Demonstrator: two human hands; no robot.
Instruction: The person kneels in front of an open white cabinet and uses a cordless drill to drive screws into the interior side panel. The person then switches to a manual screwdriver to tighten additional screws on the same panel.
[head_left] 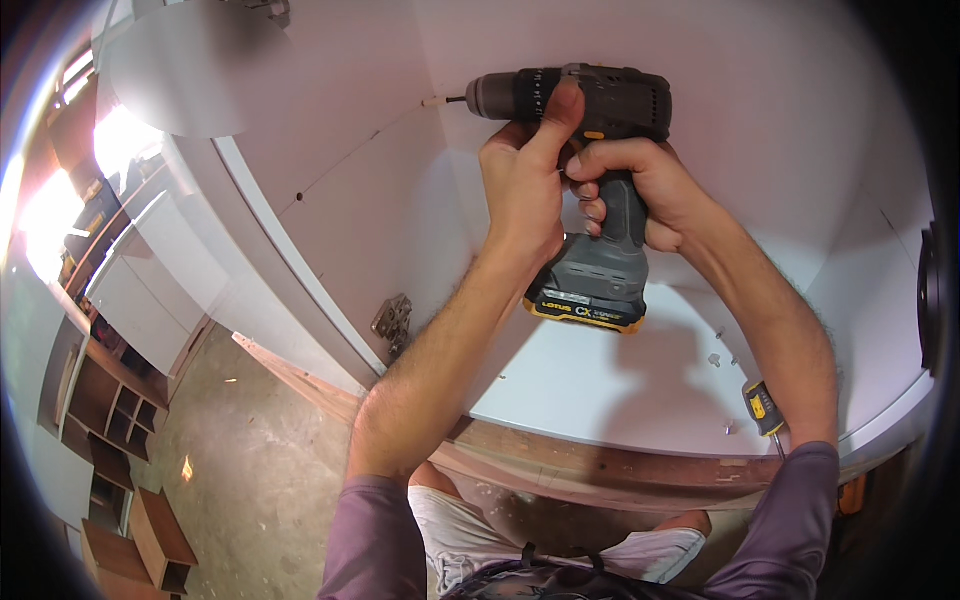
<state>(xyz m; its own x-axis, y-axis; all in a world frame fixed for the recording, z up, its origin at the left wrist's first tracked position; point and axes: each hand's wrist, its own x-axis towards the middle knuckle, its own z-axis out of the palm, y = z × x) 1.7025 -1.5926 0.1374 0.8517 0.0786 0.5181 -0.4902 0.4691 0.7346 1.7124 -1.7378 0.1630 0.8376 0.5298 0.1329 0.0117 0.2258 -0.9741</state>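
A dark grey cordless drill (625,100) with a yellow-edged battery (585,310) is held level, its chuck facing left. My right hand (660,185) wraps around the grip, fingers near the trigger. My left hand (522,190) clasps the drill just behind the chuck from below, thumb up along its side. At the chuck's end, a thin bit with a pale sleeve (436,102) reaches the white side panel (350,80); whether it has entered the panel I cannot tell. A pencil line runs across this panel from the bit toward a dark drilled hole (299,197).
A metal hinge (393,320) is on the left panel near my left forearm. On the white cabinet floor (560,385) lie a yellow-and-black screwdriver (762,408) and several small fittings (715,359). Brown wooden shelf units (120,410) stand at the left on the concrete floor (240,450).
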